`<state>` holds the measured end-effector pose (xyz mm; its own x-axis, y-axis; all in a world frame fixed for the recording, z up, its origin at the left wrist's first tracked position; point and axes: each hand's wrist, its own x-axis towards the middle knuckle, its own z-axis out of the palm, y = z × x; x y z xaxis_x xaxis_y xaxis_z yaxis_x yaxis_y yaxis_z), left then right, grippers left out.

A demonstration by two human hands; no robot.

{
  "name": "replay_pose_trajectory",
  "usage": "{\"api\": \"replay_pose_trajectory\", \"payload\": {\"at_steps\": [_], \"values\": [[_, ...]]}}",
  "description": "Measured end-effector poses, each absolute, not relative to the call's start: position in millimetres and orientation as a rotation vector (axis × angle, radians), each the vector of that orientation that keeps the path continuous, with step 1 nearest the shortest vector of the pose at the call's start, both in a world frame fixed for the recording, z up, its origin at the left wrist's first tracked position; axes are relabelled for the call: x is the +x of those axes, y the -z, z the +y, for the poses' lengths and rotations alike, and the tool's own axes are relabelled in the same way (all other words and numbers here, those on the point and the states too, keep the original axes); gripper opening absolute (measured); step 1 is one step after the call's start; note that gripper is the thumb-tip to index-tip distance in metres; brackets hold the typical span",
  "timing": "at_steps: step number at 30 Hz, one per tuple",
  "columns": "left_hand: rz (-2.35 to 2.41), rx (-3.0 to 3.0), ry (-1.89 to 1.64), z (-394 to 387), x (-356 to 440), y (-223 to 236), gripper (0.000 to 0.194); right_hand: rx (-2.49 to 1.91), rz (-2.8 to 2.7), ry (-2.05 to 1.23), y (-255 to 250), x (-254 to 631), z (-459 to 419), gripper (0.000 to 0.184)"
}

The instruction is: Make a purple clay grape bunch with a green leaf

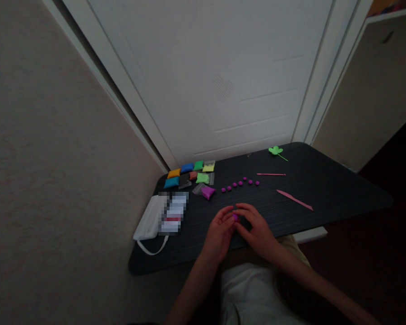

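Both hands meet over the near edge of a dark table [325, 180]. My left hand [219, 230] and my right hand [255, 225] pinch a small purple clay piece [235, 217] between their fingertips. Beyond them, several small purple clay balls [240, 183] lie in a curved row. An opened bag of purple clay [207, 192] lies left of that row.
Several coloured clay packets [189, 174] sit at the far left of the table. A white pouch with a strap [149, 221] lies at the left edge. Two pink modelling tools [294, 199] [271, 174] lie to the right, with a green clay flower [276, 151] at the back. A white door stands behind.
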<state>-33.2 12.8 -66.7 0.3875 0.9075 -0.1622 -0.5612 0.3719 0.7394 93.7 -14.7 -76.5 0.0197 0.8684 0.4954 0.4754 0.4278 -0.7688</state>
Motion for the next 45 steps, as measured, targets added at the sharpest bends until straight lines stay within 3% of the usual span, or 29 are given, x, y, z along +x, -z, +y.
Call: {"api": "replay_pose_trajectory", "payload": {"at_steps": [8, 29, 38, 45], "values": [[0.622, 0.625, -1.056, 15, -35, 72, 0.028, -1.18, -1.597, -0.489, 75, 95, -17, 0.04], [0.574, 0.65, -1.112, 14, -35, 77, 0.01, -1.19, -1.522, -0.584, 73, 98, -17, 0.033], [0.623, 0.648, -1.063, 14, -33, 72, 0.021, -1.167, -1.632, -0.513, 72, 97, -17, 0.033], [0.614, 0.659, -1.071, 15, -34, 76, 0.008, -1.159, -1.618, -0.508, 75, 96, -15, 0.031]]}}
